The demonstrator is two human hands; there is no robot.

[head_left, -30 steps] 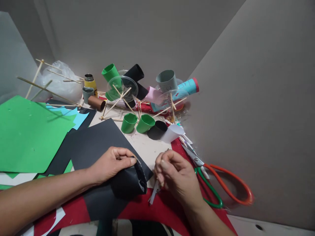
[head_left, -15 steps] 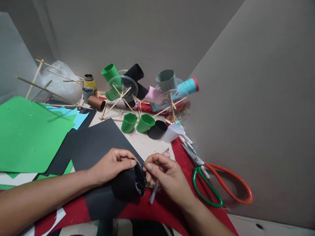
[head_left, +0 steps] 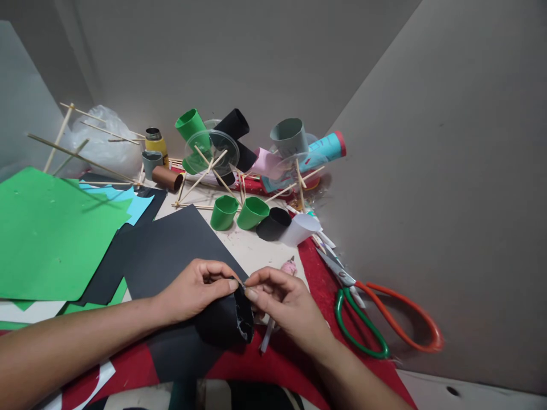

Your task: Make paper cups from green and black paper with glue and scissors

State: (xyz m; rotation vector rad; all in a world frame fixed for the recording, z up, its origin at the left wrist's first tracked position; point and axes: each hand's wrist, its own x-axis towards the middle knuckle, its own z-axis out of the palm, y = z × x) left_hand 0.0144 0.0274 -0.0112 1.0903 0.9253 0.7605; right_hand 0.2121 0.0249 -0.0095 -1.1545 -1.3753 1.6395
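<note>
My left hand [head_left: 200, 290] is closed around the upper side of a black paper tube [head_left: 216, 322], with the thumb on top near the open end. That end faces right, and whitish smears show along its rim and inside. Thumb and forefinger of my right hand [head_left: 284, 299] are pinched on the upper edge of the same rim, right beside the left fingertips. Under the right hand lies a slim pen-like thing with a pink top [head_left: 289, 266] and a dark tip; its middle is hidden by the hand. A black sheet [head_left: 179, 245] lies beneath the tube.
Large scissors [head_left: 354, 285] with orange and green handles lie at right by the wall. Green paper cups [head_left: 253, 213], a black cup [head_left: 274, 224] and a white cup [head_left: 301, 229] stand ahead. Behind are stick frames with clear discs [head_left: 212, 154]. Green sheets [head_left: 51, 239] lie left.
My right hand has shifted slightly left, its fingertips now on the tube's rim edge. The left hand and tube have barely moved.
</note>
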